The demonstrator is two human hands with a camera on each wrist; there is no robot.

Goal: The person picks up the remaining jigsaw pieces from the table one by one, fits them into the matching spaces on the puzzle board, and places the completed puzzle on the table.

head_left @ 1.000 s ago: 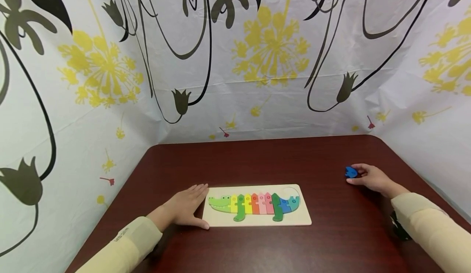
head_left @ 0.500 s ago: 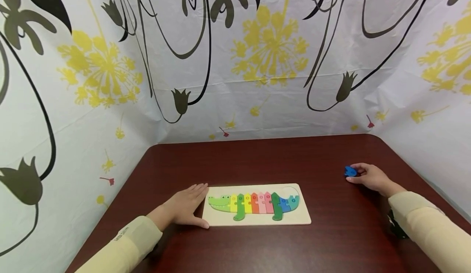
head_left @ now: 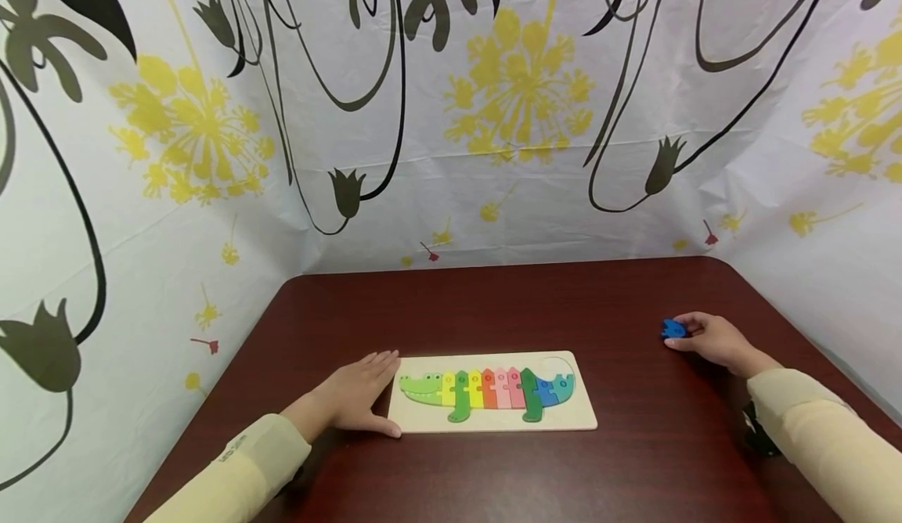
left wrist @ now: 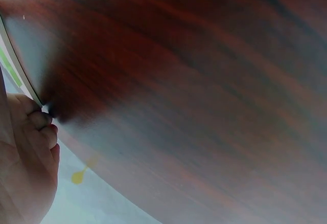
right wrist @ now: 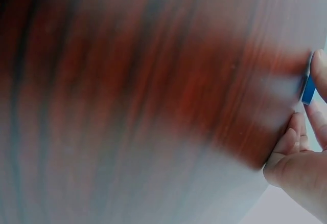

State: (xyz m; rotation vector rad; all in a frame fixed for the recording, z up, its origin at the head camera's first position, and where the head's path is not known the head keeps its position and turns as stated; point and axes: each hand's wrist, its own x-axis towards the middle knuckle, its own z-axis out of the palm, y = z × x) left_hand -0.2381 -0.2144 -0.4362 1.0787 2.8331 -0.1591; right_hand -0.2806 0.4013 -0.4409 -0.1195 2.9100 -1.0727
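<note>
A pale wooden puzzle board (head_left: 493,423) lies on the dark red table (head_left: 493,304), holding a crocodile made of coloured pieces (head_left: 486,391); a curved slot near the tail at the board's upper right is bare. My left hand (head_left: 355,398) lies flat on the table with straight fingers against the board's left edge (left wrist: 20,75). Far to the right, my right hand (head_left: 712,339) pinches a small blue puzzle piece (head_left: 672,329) at the tabletop; the right wrist view shows the blue piece (right wrist: 308,88) between fingertips (right wrist: 321,73).
White sheets printed with yellow flowers and black stems (head_left: 514,100) wall in the table at the back and on both sides. The table's far corners are rounded. A dark object (head_left: 759,433) sits under my right sleeve.
</note>
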